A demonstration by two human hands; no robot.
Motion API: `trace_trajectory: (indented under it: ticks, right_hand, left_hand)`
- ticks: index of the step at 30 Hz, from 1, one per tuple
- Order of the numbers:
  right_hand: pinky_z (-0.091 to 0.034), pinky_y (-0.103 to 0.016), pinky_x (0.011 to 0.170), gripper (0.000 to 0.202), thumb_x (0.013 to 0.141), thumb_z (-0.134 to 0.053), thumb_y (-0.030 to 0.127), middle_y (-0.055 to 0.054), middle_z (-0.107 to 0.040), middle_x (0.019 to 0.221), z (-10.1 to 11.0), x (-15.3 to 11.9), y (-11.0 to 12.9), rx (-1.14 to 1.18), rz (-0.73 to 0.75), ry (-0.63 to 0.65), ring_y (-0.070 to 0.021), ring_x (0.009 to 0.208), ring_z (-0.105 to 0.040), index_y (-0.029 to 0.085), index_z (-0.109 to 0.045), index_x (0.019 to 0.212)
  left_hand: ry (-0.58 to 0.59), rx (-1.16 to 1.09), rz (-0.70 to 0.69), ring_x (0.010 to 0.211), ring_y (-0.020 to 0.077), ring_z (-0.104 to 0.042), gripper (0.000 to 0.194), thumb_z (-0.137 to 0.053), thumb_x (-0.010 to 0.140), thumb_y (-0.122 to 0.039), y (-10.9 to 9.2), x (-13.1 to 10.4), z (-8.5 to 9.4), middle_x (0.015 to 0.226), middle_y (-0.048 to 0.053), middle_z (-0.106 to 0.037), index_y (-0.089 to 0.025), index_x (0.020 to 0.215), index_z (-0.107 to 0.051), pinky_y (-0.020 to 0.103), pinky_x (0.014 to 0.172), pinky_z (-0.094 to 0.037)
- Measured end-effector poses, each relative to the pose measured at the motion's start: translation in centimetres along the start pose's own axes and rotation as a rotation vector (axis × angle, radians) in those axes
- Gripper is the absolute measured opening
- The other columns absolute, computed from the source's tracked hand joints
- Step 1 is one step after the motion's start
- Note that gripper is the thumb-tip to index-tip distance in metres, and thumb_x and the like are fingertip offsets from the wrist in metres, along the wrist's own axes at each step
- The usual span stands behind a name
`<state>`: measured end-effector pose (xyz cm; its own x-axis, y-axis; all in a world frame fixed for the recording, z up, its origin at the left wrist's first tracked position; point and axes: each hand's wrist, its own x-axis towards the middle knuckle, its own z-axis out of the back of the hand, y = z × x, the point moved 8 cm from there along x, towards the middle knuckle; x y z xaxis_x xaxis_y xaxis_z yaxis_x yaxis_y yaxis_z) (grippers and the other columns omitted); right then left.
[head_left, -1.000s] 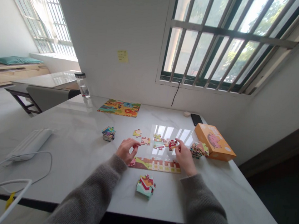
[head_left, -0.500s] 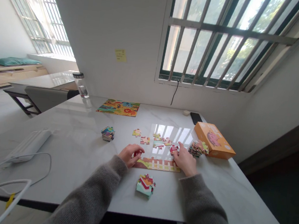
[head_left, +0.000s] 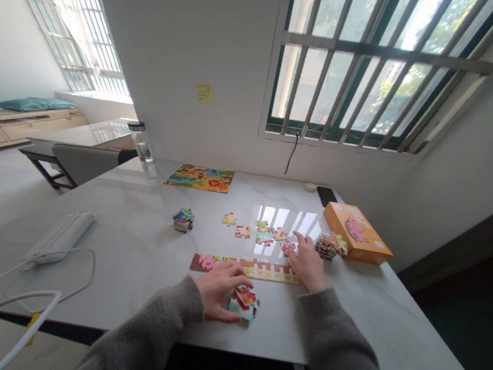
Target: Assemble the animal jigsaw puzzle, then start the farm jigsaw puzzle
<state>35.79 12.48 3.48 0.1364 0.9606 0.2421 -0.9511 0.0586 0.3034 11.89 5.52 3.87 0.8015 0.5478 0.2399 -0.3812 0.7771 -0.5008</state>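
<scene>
My left hand (head_left: 220,290) reaches over the near pile of puzzle pieces (head_left: 247,307), thumb and fingers apart at its left side; whether they touch it I cannot tell. Just beyond lies a joined strip of puzzle pieces (head_left: 263,270) with a pink figure at its left end and a pale fence, partly hidden by my left hand. My right hand (head_left: 309,266) rests at the strip's right end, its fingers spread. Beside its fingertips is a red puzzle piece (head_left: 287,248), partly covered. Several loose puzzle pieces (head_left: 243,231) lie beyond the strip.
Piles of puzzle pieces stand at left (head_left: 183,220) and right (head_left: 328,247), the latter against an orange box (head_left: 359,233). Farther back are a picture sheet (head_left: 202,179), a phone (head_left: 326,196) and a bottle (head_left: 142,143). A white power strip (head_left: 62,236) with cables lies left.
My left hand has moved from the strip's left end toward me, to the near pile, and its fingers have spread. My right hand stays by the red piece. The view has shifted slightly.
</scene>
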Motion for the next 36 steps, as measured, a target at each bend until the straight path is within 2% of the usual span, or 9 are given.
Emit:
trace_trajectory:
  ticks: [2,5,9,13,17,23,27,32,36]
  right_hand:
    - [-0.046,-0.03,0.07,0.039,0.098,-0.045,0.029,-0.01,-0.061,0.112,0.1,0.0,1.2,0.07,0.09,-0.058,-0.0226,0.089,-0.064,0.022,-0.053,0.135]
    - [-0.048,-0.032,0.081,0.033,0.096,-0.045,0.018,-0.008,-0.063,0.105,-0.5,-0.3,3.8,0.203,0.312,-0.077,-0.021,0.093,-0.062,0.02,-0.059,0.126]
    - [-0.044,-0.038,0.094,0.027,0.093,-0.05,0.014,-0.009,-0.066,0.103,-2.6,-0.6,8.3,0.227,0.581,0.035,-0.0236,0.104,-0.058,0.019,-0.065,0.116]
    - [-0.041,-0.039,0.097,0.027,0.093,-0.053,0.013,-0.01,-0.067,0.11,-4.2,1.1,12.9,0.201,0.711,0.129,-0.0234,0.106,-0.056,0.019,-0.065,0.117]
    - [-0.04,-0.037,0.094,0.026,0.096,-0.053,0.019,-0.011,-0.066,0.115,-6.4,4.9,16.1,0.094,0.658,0.204,-0.0239,0.108,-0.053,0.018,-0.065,0.119]
    - [-0.04,-0.038,0.093,0.024,0.093,-0.055,0.018,-0.012,-0.062,0.122,-9.0,8.8,18.3,0.014,0.621,0.287,-0.0269,0.114,-0.05,0.019,-0.065,0.116]
    - [-0.04,-0.039,0.091,0.03,0.09,-0.06,0.022,-0.014,-0.061,0.116,-9.6,8.7,19.7,-0.008,0.657,0.327,-0.0289,0.111,-0.05,0.019,-0.063,0.12]
    - [-0.039,-0.04,0.095,0.06,0.079,-0.071,0.022,-0.015,-0.055,0.118,-9.4,6.5,21.7,0.042,0.747,0.343,-0.0301,0.112,-0.047,0.018,-0.053,0.135]
    - [-0.041,-0.036,0.095,0.046,0.077,-0.074,0.019,-0.013,-0.054,0.113,-9.3,6.3,21.8,0.295,0.651,0.402,-0.0244,0.105,-0.052,0.015,-0.063,0.121]
  left_hand:
    - [-0.064,0.007,0.025,0.103,0.0248,-0.057,0.037,-0.068,0.085,-0.036,1.7,0.3,1.6,0.111,0.007,-0.062,-0.025,0.119,-0.061,0.039,0.094,-0.048]
    - [-0.187,0.095,0.133,0.092,0.0223,-0.059,0.02,-0.057,0.089,-0.027,5.9,0.3,4.6,0.097,0.007,-0.064,-0.02,0.106,-0.065,0.037,0.088,-0.049]
    - [-0.356,0.127,0.227,0.079,0.0186,-0.061,0.02,-0.05,0.092,-0.026,10.6,-2.0,7.6,0.083,0.005,-0.063,-0.017,0.096,-0.067,0.033,0.079,-0.05]
    - [-0.486,0.134,0.306,0.071,0.0165,-0.06,0.022,-0.049,0.09,-0.027,13.1,-5.3,8.5,0.08,0.004,-0.066,-0.017,0.093,-0.069,0.03,0.07,-0.05]
    - [-0.538,0.08,0.38,0.062,0.0138,-0.056,0.023,-0.051,0.088,-0.029,14.3,-7.1,8.3,0.081,0.004,-0.068,-0.017,0.095,-0.07,0.026,0.062,-0.047]
    - [-0.527,0.0,0.457,0.052,0.0106,-0.046,0.026,-0.052,0.087,-0.033,15.1,-7.6,7.7,0.07,0.001,-0.063,-0.016,0.095,-0.071,0.023,0.053,-0.04]
    - [-0.539,-0.014,0.47,0.051,0.0104,-0.043,0.026,-0.052,0.086,-0.032,15.3,-7.5,7.5,0.067,0.0,-0.061,-0.016,0.094,-0.071,0.023,0.053,-0.04]
    - [-0.546,-0.003,0.451,0.054,0.0116,-0.046,0.023,-0.052,0.086,-0.028,15.3,-7.3,7.3,0.068,0.0,-0.06,-0.016,0.093,-0.07,0.024,0.056,-0.042]
    - [-0.485,0.044,0.421,0.059,0.0132,-0.051,0.019,-0.053,0.084,-0.025,14.8,-6.9,7.1,0.073,0.002,-0.062,-0.017,0.091,-0.069,0.026,0.06,-0.044]
